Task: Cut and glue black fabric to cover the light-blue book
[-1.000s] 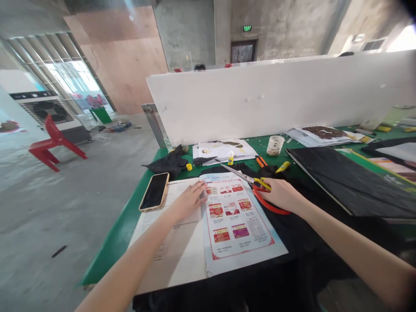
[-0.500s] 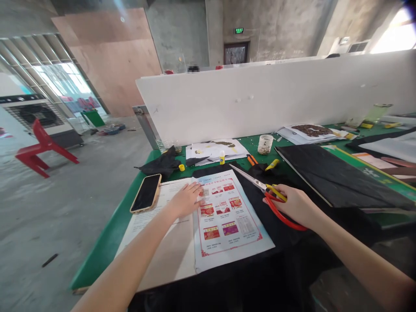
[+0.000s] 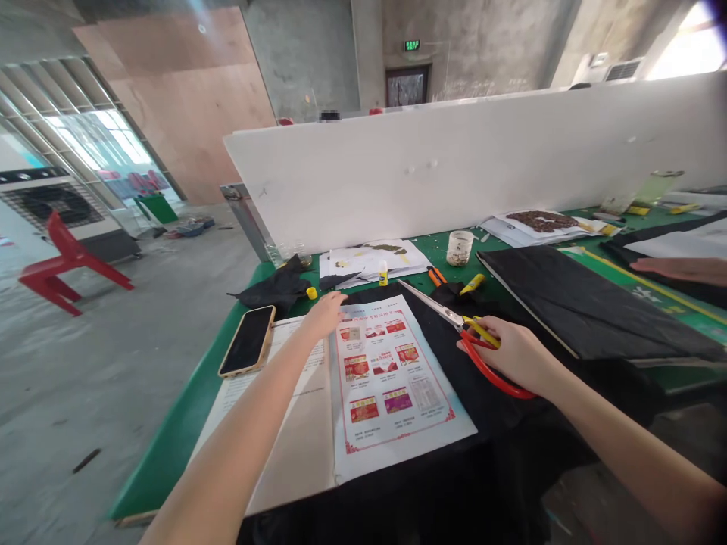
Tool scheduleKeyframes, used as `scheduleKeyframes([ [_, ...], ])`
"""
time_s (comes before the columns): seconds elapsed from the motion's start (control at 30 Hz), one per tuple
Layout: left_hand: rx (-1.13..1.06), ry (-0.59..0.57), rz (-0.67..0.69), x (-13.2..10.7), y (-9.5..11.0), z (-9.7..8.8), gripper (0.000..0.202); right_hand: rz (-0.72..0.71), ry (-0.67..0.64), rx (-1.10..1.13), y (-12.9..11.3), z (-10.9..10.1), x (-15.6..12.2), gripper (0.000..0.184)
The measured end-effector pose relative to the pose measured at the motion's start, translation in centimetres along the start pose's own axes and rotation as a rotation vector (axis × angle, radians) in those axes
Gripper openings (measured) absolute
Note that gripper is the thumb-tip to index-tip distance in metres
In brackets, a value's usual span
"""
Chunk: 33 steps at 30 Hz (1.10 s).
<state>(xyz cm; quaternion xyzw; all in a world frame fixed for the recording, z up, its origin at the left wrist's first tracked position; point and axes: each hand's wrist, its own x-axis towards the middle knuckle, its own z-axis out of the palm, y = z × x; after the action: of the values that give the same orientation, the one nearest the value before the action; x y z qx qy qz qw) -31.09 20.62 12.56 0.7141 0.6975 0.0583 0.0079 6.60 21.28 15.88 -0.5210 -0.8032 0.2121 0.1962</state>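
Observation:
A printed sheet with red picture boxes lies on black cloth at the table's near edge. My left hand reaches over its top left corner, fingers stretched out and holding nothing. My right hand is closed round the red and yellow handles of a pair of scissors. The blades point up and left, just right of the sheet. A plain paper lies under my left forearm. A phone rests face up to its left.
Behind the sheet stand a small glue stick, a yellow cap, a jar, orange and yellow pens and papers. A black board lies at the right. A white partition backs the green table. Another person's hand rests far right.
My left hand has slid from the sheet's left edge up past its top left corner, toward the yellow cap. The right hand with the scissors has shifted right, off the sheet.

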Motion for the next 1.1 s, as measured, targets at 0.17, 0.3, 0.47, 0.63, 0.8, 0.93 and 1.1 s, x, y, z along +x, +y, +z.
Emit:
scheduleKeyframes([
  [0.17,-0.023,-0.135,-0.062,3.5,-2.0,-0.3,0.074,0.014,-0.012,-0.020,0.5,-0.3,-0.4,0.039],
  [0.3,-0.020,-0.206,-0.063,5.0,-2.9,-0.4,0.083,0.013,-0.012,-0.035,1.3,-0.5,-0.7,0.038],
  [0.47,-0.004,-0.202,-0.056,5.6,-2.9,-0.5,0.068,0.034,-0.051,-0.058,2.1,-0.3,-0.8,0.040],
  [0.63,-0.047,-0.128,0.058,3.5,-2.0,-0.8,0.029,0.049,-0.033,-0.045,2.6,0.1,-1.1,0.040],
  [0.8,-0.033,-0.024,0.152,0.8,-1.1,-0.3,0.020,0.028,-0.012,-0.014,2.4,0.3,-0.8,0.037],
  [0.93,-0.031,0.119,0.122,0.0,-1.2,0.5,0.023,-0.030,-0.019,-0.019,1.2,1.1,0.4,0.028],
  [1.1,-0.125,0.210,-0.111,0.1,-2.0,1.3,0.029,-0.124,0.099,-0.071,-1.6,2.0,3.0,0.038],
])
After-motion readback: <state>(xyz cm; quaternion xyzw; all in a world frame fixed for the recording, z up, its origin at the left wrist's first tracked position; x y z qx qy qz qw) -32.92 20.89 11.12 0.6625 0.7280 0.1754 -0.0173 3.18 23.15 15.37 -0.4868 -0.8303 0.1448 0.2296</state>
